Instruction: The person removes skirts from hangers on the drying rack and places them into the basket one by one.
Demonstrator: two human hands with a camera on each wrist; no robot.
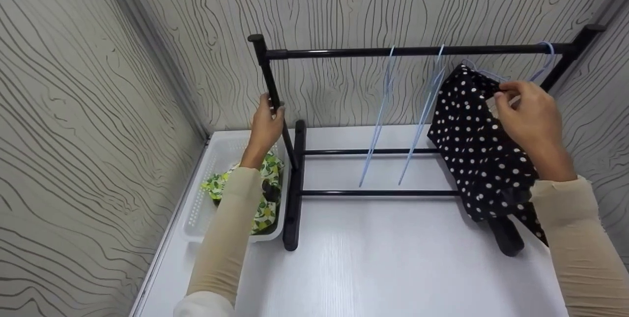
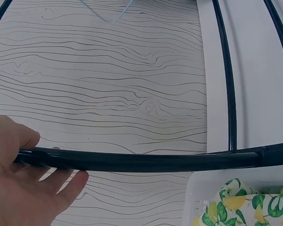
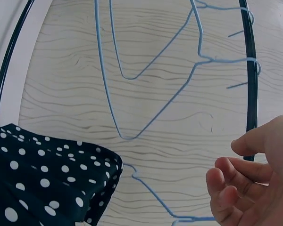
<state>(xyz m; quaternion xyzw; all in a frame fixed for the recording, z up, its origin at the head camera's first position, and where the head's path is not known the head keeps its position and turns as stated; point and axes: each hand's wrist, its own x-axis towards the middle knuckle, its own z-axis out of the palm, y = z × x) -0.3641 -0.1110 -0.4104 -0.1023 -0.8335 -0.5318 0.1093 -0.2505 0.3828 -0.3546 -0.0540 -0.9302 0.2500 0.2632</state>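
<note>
Dotted garment [image 1: 476, 145] near right hand [image 1: 533, 115]; left hand [image 1: 267, 128] grips post [image 1: 269, 80]

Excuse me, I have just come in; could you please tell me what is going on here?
A person's left hand grips the upright of a black clothes rack. The right hand, fingers loosely bent, is beside a black polka-dot garment on a hanger at the rail's right end. Two bare blue hangers hang further left. A white basket beside the rack holds lemon-patterned cloth.

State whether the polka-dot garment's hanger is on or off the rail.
On: the hanger's blue hook curves over the black rail in the head view.
</note>
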